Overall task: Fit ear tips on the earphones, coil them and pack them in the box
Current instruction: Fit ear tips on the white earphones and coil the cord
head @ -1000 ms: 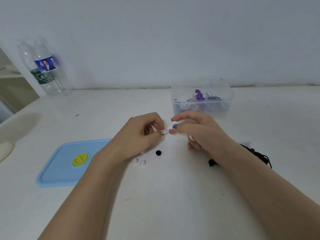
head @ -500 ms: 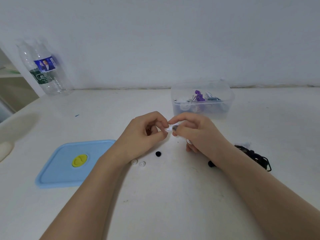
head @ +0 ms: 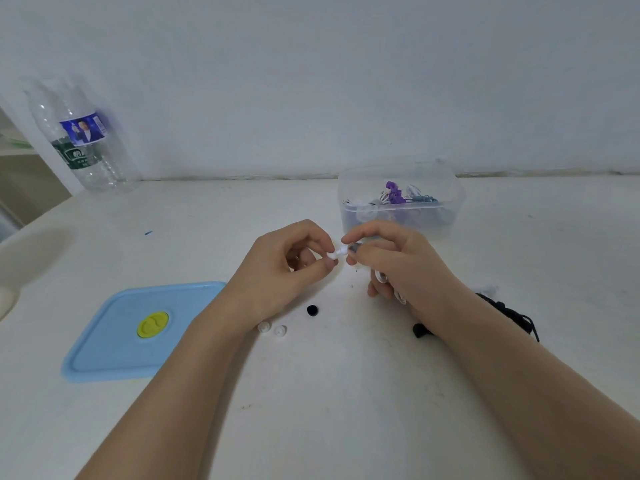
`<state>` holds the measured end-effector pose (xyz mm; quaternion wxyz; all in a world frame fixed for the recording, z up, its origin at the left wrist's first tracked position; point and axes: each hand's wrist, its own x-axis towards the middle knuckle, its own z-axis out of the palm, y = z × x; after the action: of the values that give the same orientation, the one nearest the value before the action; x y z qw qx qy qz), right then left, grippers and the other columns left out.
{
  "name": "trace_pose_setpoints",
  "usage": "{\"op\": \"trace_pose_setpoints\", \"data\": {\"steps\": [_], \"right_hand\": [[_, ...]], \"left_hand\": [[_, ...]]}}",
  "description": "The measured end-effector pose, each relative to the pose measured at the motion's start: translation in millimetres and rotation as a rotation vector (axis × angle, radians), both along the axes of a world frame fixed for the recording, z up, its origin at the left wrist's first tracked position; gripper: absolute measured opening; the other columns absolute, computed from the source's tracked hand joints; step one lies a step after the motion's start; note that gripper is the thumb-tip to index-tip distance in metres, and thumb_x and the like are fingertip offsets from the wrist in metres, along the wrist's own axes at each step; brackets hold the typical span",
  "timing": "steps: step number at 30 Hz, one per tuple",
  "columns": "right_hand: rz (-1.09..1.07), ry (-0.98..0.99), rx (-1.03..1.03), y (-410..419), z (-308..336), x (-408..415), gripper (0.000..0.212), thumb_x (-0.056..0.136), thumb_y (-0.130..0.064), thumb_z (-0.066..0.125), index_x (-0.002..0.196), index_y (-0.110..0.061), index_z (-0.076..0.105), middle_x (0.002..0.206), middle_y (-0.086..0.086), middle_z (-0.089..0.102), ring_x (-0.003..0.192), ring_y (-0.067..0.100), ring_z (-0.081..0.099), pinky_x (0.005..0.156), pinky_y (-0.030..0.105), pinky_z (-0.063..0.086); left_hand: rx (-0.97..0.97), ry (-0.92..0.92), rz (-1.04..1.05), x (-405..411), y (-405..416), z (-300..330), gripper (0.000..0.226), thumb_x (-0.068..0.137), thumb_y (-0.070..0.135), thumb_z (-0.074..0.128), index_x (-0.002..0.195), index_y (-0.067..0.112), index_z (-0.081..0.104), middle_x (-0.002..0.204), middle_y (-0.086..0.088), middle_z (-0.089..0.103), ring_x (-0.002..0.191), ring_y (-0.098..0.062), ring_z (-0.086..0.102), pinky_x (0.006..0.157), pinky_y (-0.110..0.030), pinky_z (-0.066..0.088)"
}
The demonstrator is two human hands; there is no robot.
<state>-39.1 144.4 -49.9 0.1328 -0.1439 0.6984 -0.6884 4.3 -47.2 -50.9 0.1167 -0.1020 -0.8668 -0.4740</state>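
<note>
Hands: left hand (head: 284, 268) pinching white ear tip (head: 332, 255), right hand (head: 398, 263) gripping earphone (head: 355, 249); bottle label (head: 83, 130) unreadable.

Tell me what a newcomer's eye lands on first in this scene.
First, the two hands meeting mid-table: the left hand pinches a white ear tip against the earphone gripped by the right hand. Behind them stands a clear box of tangled earphones, and its blue lid with a yellow centre lies flat at the left.
</note>
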Motion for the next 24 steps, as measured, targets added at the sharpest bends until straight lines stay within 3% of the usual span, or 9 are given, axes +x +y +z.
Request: {"op": "trace_pose_setpoints", "data": {"steps": [10, 14, 17, 21, 24], "right_hand": [[0.004, -0.003, -0.019, 0.9, 1.1, 0.8, 0.011, 0.092, -0.005, 0.062, 0.097, -0.011, 0.071, 0.074, 0.000, 0.070, 0.037, 0.014, 0.039, 0.050, 0.029, 0.048], [0.023, 0.010, 0.019, -0.4, 1.8, 1.6, 0.010, 0.092, -0.005, 0.062, 0.098, -0.007, 0.069, 0.064, -0.004, 0.067, 0.037, 0.013, 0.036, 0.047, 0.025, 0.048], [0.041, 0.002, 0.020, 0.3, 2.9, 1.8, 0.010, 0.092, -0.005, 0.061, 0.097, -0.007, 0.069, 0.068, -0.001, 0.067, 0.038, 0.013, 0.037, 0.048, 0.027, 0.047], [0.057, -0.010, 0.027, 1.1, 3.9, 1.9, 0.011, 0.092, -0.005, 0.061, 0.094, -0.010, 0.070, 0.070, 0.000, 0.066, 0.039, 0.014, 0.037, 0.051, 0.029, 0.048], [0.058, -0.018, 0.025, 1.5, 3.2, 0.8, 0.012, 0.091, -0.005, 0.061, 0.094, -0.012, 0.071, 0.072, 0.002, 0.067, 0.040, 0.015, 0.037, 0.054, 0.031, 0.048]], "left_hand": [[-0.005, 0.035, -0.008, -0.3, 0.7, -0.2, 0.012, 0.091, 0.007, 0.074, 0.091, 0.017, 0.066, 0.065, 0.017, 0.059, 0.068, -0.034, 0.051, 0.065, -0.041, 0.045], [0.024, 0.031, -0.029, 0.5, 1.4, 0.0, 0.010, 0.091, 0.008, 0.074, 0.092, 0.014, 0.065, 0.076, 0.005, 0.068, 0.071, -0.038, 0.053, 0.066, -0.044, 0.046], [-0.001, 0.043, -0.035, 0.1, 1.2, -0.2, 0.011, 0.091, 0.006, 0.072, 0.092, 0.014, 0.065, 0.072, 0.013, 0.065, 0.068, -0.031, 0.053, 0.064, -0.039, 0.045], [-0.047, 0.052, -0.032, 0.6, 2.9, 1.1, 0.013, 0.091, 0.002, 0.070, 0.094, 0.014, 0.068, 0.065, 0.024, 0.060, 0.061, -0.008, 0.051, 0.065, -0.018, 0.043], [-0.034, 0.053, -0.033, 1.0, 3.8, 1.5, 0.013, 0.091, 0.001, 0.071, 0.094, 0.013, 0.071, 0.067, 0.023, 0.061, 0.063, -0.005, 0.055, 0.072, -0.016, 0.047]]}}
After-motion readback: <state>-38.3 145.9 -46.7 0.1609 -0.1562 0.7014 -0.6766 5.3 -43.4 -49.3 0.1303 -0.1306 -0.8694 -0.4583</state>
